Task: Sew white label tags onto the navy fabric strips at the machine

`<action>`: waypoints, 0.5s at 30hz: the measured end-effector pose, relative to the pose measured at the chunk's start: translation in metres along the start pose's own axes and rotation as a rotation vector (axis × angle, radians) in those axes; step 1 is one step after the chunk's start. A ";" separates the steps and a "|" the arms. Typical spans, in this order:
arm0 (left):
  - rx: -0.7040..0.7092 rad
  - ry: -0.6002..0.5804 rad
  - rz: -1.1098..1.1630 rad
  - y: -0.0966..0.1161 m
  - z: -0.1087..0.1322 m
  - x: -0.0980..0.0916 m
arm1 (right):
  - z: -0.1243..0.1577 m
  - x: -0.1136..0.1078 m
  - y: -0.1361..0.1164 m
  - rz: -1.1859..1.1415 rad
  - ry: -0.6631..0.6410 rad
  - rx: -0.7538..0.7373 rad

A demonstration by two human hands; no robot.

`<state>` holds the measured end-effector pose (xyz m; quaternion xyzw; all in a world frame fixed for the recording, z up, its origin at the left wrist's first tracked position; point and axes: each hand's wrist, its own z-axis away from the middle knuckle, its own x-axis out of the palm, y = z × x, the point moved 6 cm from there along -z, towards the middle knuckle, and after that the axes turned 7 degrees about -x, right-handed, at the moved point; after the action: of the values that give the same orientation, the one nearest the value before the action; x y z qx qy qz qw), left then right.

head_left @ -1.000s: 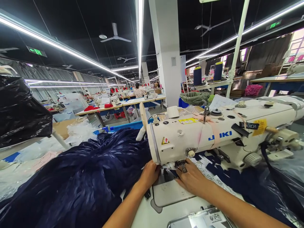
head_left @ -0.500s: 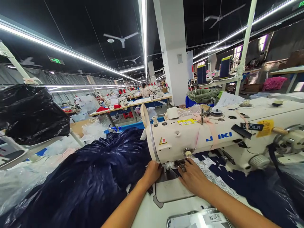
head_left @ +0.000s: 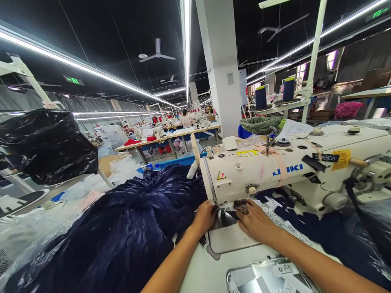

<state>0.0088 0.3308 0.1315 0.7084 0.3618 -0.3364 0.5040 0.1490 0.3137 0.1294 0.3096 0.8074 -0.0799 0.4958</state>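
Note:
The white sewing machine (head_left: 229, 179), marked JUKI, reaches in from the right with its needle end between my hands. My left hand (head_left: 205, 219) is closed just left of the needle area, its fingertips hidden beside the machine head. Bent fingers of my right hand (head_left: 255, 223) press at the right side of the presser foot. A small dark fabric piece (head_left: 232, 215) shows by the right fingertips, partly covered by the machine. Below both hands is the metal needle plate (head_left: 233, 238). A large heap of navy fabric (head_left: 131, 228) lies left of my left forearm.
White printed labels (head_left: 290, 228) lie on navy fabric right of the machine head. A clear-lidded tray (head_left: 269, 276) sits at the front edge. A black plastic bag (head_left: 49, 146) hangs at left. Navy thread cones (head_left: 261, 97) stand behind, near a pillar (head_left: 220, 69).
The whole view has shifted, so the machine and both hands appear farther right. Both hands stay beside the needle area, with little visible change in their grip.

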 end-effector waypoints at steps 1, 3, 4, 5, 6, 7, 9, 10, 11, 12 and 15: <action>-0.008 0.006 0.006 0.003 0.004 -0.004 | 0.001 0.000 0.000 -0.004 0.013 -0.005; -0.026 0.013 0.018 0.010 0.015 -0.021 | 0.003 0.000 0.000 -0.018 0.043 -0.014; -0.035 0.016 0.026 0.013 0.022 -0.033 | 0.004 0.000 0.000 -0.025 0.061 -0.019; -0.046 0.024 0.028 0.014 0.029 -0.047 | 0.005 0.000 -0.001 -0.027 0.081 -0.024; -0.059 0.043 0.017 0.014 0.036 -0.064 | 0.007 0.001 -0.001 -0.023 0.101 -0.028; -0.076 0.074 -0.008 0.012 0.044 -0.080 | 0.008 0.001 -0.001 -0.017 0.119 -0.030; -0.101 0.166 -0.212 0.006 0.058 -0.110 | 0.009 0.003 -0.002 0.001 0.139 -0.034; -0.095 0.176 -0.337 0.003 0.063 -0.119 | 0.009 0.005 -0.003 0.009 0.137 -0.036; -0.074 0.175 -0.466 0.001 0.067 -0.123 | 0.008 0.006 -0.004 0.016 0.126 -0.038; -0.046 0.167 -0.583 0.000 0.070 -0.124 | 0.007 0.008 -0.004 0.024 0.106 -0.041; 0.014 0.193 -0.857 0.000 0.071 -0.122 | 0.003 0.011 -0.006 0.075 0.011 -0.049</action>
<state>-0.0617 0.2418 0.2148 0.5259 0.6663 -0.4497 0.2778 0.1443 0.3127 0.1179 0.3280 0.7997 -0.0398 0.5013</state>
